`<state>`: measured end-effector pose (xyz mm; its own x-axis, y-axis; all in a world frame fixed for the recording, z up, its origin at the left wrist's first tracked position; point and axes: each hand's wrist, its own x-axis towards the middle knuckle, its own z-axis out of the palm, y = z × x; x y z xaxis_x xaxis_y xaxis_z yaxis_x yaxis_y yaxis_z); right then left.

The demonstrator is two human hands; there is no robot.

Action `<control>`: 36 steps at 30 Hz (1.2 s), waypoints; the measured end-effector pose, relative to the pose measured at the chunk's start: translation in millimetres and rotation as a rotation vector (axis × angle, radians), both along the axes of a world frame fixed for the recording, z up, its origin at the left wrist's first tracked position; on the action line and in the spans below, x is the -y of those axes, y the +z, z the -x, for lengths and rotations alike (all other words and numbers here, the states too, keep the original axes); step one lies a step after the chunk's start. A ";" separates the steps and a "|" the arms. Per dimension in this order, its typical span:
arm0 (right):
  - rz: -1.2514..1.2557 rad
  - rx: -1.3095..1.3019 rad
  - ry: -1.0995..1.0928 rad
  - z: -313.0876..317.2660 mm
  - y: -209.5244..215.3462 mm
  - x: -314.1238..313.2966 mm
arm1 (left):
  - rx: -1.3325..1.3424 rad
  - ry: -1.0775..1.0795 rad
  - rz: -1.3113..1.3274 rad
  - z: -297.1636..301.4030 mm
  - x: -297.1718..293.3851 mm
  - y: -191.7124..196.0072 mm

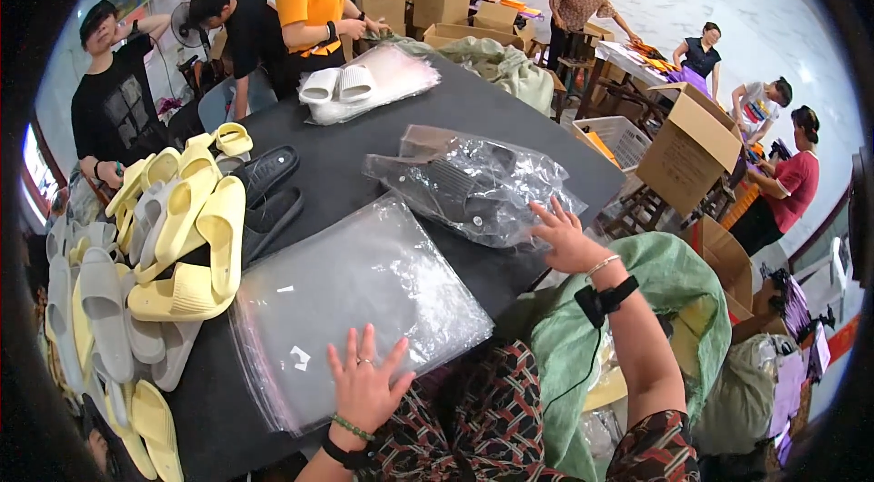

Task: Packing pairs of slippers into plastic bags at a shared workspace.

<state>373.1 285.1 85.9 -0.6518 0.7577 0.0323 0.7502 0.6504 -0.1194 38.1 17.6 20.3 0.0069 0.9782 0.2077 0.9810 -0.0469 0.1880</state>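
A stack of clear plastic bags [355,286] lies on the dark table in front of me. My left hand [366,386], fingers spread flat, rests on the stack's near edge. Beyond the stack is a pair of black slippers [446,191] inside a clear bag. My right hand [566,238] is open, its outstretched fingertips at the right end of that bag; whether they press on it I cannot tell. Left of the stack, unbagged black slippers [269,200] lie beside a heap of yellow slippers [196,209] and grey slippers [107,309].
A bagged pair of white slippers [337,86] lies at the table's far end, near a person in orange [314,4]. Beside my right arm stands a green woven sack [678,277] with bagged goods inside. Past it is an open cardboard box [687,154]. Other people work around.
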 end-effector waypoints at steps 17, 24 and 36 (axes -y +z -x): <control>-0.205 -0.076 -0.242 135.5 42.6 -82.5 | 0.010 -0.016 -0.004 -0.5 -3.3 -2.1; 0.026 -0.356 -0.296 127.4 16.3 -110.8 | 0.016 -0.020 0.005 -1.0 -2.4 -5.9; -0.278 -0.765 -0.238 111.4 45.8 -123.3 | -0.001 -0.022 -0.070 1.7 -2.2 -8.0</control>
